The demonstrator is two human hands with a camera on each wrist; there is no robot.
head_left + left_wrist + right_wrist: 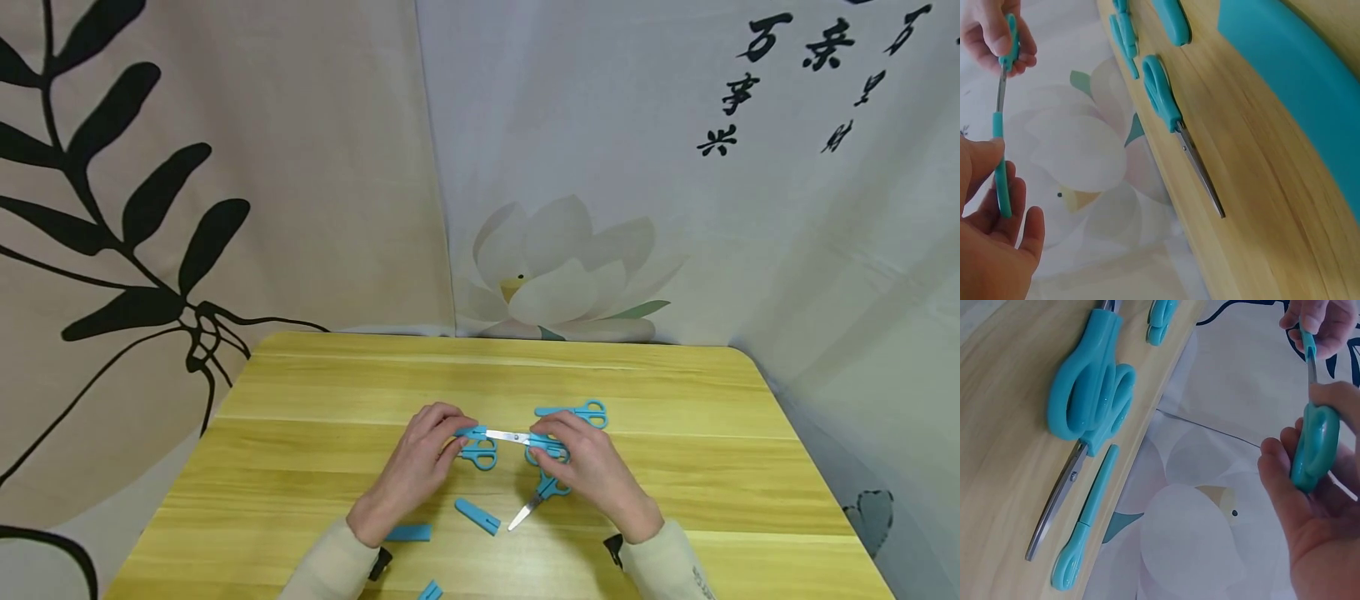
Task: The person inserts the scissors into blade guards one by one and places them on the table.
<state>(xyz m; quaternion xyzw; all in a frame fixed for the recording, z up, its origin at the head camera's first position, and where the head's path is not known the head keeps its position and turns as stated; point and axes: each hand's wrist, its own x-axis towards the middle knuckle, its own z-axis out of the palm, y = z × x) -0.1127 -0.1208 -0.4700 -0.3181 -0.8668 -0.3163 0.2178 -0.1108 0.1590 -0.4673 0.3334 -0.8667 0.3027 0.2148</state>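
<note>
My left hand [420,458] pinches a blue blade cover [1002,181] between thumb and fingers. The right hand [588,462] grips the blue handle of a pair of scissors [1319,447], its blades [506,436] pointing left. The blade tips are hidden inside the cover, while the blade part nearest the handle is bare. Both hands hold these above the table. Below the right hand lie bare-bladed scissors [551,485], with another bare-bladed pair [1057,500] beside them. Close to the left fingers are more blue scissors [486,454], partly hidden.
Loose blue covers [477,517] lie on the wooden table [675,400] toward the person, one of them partly behind the left forearm. Covered scissors [573,412] lie beyond the right hand. A printed curtain [360,167] hangs behind the table's far edge.
</note>
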